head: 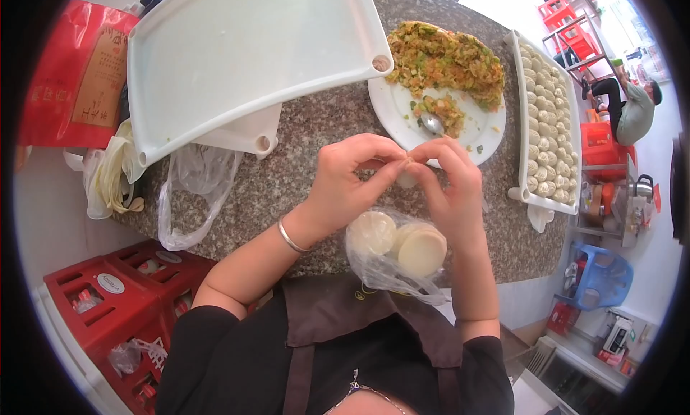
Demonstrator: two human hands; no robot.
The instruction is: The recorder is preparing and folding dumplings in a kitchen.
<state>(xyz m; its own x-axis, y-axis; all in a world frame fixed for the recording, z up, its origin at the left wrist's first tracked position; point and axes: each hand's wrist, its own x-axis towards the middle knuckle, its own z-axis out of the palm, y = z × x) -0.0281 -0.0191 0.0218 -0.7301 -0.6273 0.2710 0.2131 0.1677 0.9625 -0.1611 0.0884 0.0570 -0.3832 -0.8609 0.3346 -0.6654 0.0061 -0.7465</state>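
Note:
My left hand (358,169) and my right hand (444,177) meet over the granite counter, thumbs and fingertips pinched on the top edge of a small dough wrapper (406,179), mostly hidden by the fingers. Just beyond them a white plate (391,105) carries chopped vegetable filling (447,59), and a metal spoon (432,123) lies in a smaller heap of it. Below the hands, stacks of round dough wrappers (422,252) sit in a clear plastic bag (372,269). To the right, a white tray (523,118) holds rows of pleated dumplings (544,129).
White plastic trays (253,43) overlap at the upper left, above a clear bag (202,172). A red bag (64,75) stands at far left, over red crates (118,285). A person (636,113) sits in the background among red stools (595,142).

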